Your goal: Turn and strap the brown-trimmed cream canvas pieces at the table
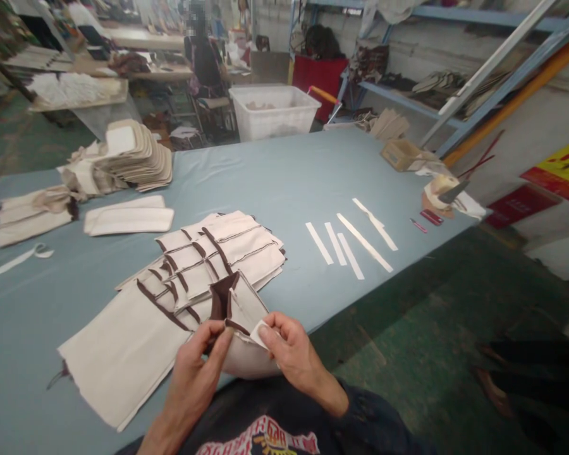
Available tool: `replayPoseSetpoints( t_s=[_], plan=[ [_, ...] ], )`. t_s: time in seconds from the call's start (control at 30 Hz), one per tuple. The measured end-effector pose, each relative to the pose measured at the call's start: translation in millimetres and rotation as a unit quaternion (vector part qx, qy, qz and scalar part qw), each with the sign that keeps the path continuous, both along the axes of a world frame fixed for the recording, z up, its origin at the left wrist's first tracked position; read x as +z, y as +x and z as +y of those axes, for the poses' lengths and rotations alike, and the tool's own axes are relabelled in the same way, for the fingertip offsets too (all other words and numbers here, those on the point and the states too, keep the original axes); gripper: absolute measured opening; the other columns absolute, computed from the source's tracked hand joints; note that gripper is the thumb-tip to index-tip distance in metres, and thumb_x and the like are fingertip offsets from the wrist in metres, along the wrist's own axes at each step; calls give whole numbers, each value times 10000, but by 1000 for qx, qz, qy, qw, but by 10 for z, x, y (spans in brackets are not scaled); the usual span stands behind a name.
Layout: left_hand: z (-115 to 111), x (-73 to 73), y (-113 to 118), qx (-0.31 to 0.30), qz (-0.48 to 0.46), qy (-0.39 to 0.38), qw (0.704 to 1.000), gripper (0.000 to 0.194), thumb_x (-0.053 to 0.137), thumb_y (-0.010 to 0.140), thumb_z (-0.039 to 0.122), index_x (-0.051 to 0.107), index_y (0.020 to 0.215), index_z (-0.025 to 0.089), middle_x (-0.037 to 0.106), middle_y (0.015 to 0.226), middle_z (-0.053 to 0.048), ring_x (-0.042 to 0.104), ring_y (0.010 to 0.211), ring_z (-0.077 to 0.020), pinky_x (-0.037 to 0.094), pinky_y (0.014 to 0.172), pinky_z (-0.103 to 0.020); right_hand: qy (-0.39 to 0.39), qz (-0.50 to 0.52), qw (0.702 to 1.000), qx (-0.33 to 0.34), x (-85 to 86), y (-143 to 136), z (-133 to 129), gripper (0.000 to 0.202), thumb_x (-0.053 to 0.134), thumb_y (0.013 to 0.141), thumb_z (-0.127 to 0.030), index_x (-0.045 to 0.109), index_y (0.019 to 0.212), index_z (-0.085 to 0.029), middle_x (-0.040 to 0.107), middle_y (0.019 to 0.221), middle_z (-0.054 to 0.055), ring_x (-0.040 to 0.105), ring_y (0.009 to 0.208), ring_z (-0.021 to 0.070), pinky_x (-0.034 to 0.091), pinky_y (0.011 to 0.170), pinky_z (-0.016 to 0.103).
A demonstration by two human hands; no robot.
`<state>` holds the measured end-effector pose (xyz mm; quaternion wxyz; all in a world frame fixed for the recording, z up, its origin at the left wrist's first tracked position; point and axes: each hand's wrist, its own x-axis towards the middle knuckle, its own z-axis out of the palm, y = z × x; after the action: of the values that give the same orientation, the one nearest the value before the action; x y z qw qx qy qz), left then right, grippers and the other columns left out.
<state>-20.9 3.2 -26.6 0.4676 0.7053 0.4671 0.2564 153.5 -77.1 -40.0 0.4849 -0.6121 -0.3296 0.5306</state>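
1. Workshop table [313, 170], blue cloth; beige stack [208, 259] mid.
2. Left hand [194, 373] + right hand [289, 354] pinch brown-trimmed fabric piece [232, 303] at near edge (corner being folded).
3. Next, I'd judge: firm crease needed.

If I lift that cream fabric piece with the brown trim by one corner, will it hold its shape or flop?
Probably flop: the fabric piece already bends and folds where the left hand and right hand pinch it. It looks thin and light, lying flat like the fanned pieces behind it. A push would likely bunch it up.
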Motion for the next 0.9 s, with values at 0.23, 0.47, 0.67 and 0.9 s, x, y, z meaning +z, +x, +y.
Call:
replayPoseSetpoints(
  t_s=[0.23,0.47,0.67,0.9],
  plan=[
    [206,452,181,43,-48,-20,998,340,639,911,509,656,788,193,570,630,32,484,562,-139,386,515,-208,79,-97,992,-20,672,226,206,298,596,934,-453,577,804,-186,499,660,-43,432,594,102,366,571,234],
    [17,454,98,30,-56,-96,993,420,625,913,577,666,788,178,579,627,14,491,571,-148,384,513,-214,76,-90,993,13,778,135,235,320,614,934,-471,573,802,-182,497,639,-47,408,572,94,336,534,229],
    [-122,304,-85,50,-48,-63,996,416,549,956,574,657,821,196,616,636,9,545,576,-175,408,509,-239,47,-53,995,66,660,-37,195,317,621,933,-467,553,803,-186,498,641,-47,409,565,91,324,522,223],
    [-225,386,-143,69,-40,-52,995,394,664,879,513,691,1110,195,641,663,29,597,598,-183,449,565,-250,29,-28,995,93,650,-187,142,344,642,907,-512,554,845,-186,503,660,-47,414,581,96,339,539,231]
  ],
)
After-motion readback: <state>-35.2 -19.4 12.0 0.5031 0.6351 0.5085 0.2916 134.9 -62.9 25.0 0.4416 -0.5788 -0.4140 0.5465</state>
